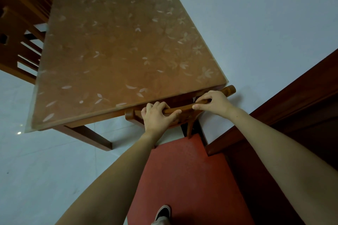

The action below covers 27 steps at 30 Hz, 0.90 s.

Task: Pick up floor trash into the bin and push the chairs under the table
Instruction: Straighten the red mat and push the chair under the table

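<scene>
Underfoot there's a pale tiled floor (265,14) filling most of the view, and on it sits the big wooden bench (118,42), its top under a clear cover printed with pale leaves and flowers. Nearer me, a red mat (186,179) runs up toward the near edge of the bench, with dark reddish wood paneling (292,100) along its right side (door or cabinet, can't really tell). At the far left a slatted wooden chair (16,29) stands right against the left side of the bench. The chair being handled (185,109) is at the near edge, near the right corner: its curved top rail sits just beside the bench edge and a bit lower, one back leg shows coming down onto the top end of the mat, and the seat is hidden under the bench top. Both arms are stretched out to it. The left grip (158,115) is wrapped around the left part of the rail, fingers curled over the top and thumb along the near side. The right grip (213,102) clasps the right part the same way. One dark shoe (163,212) with a pale sole edge pokes in on the mat at the bottom.
</scene>
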Motion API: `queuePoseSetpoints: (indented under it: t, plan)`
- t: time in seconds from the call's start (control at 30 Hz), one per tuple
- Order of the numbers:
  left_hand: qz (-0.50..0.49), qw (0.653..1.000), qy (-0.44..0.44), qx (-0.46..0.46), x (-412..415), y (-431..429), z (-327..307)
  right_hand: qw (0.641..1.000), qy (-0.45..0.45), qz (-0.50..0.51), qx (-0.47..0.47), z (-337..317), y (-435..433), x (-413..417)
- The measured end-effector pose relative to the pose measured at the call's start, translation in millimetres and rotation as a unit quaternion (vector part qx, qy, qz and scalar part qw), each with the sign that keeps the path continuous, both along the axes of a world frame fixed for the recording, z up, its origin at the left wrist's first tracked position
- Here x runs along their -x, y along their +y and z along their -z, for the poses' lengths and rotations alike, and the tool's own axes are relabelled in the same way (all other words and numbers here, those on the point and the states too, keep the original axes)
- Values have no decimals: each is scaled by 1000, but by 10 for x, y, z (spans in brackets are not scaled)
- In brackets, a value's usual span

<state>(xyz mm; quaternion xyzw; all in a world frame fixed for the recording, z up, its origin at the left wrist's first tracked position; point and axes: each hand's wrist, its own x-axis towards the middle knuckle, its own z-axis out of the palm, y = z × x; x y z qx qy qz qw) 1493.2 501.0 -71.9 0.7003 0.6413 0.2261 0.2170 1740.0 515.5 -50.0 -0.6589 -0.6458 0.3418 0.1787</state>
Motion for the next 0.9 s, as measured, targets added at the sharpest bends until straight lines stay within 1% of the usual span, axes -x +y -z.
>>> queuePoseSetpoints:
  t: [0.1, 0.23, 0.3, 0.43, 0.6, 0.67, 0.77, 0.83, 0.9]
  plan:
    - [14, 1000, -8, 17, 43, -17, -63, 998, 27, 52, -22, -58, -140, 103]
    - [21, 999, -38, 24, 112, -136, -346, 992, 58, 87, -72, -244, -432, 290]
    - [34, 999, -32, -9, 141, -242, -563, 991, 60, 85, -89, -409, -618, 390]
    - [71, 992, -2, -106, 271, -621, -1032, 989, 19, 44, -137, -812, -1097, 592]
    - [84, 975, 29, -205, 498, -1464, -1573, 968, -76, -11, -238, -1283, -1929, 895]
    - [75, 970, 25, -230, 598, -1906, -1675, 959, -91, -19, -268, -1360, -2341, 1013]
    - [65, 971, 49, -225, 791, -2599, -1627, 957, -74, -36, -280, -1318, -2941, 1200]
    - [57, 975, 77, -200, 940, -3055, -1486, 961, -48, -47, -269, -1179, -3317, 1322]
    - [52, 978, 108, -169, 1103, -3477, -1321, 963, -49, -66, -256, -995, -3650, 1452]
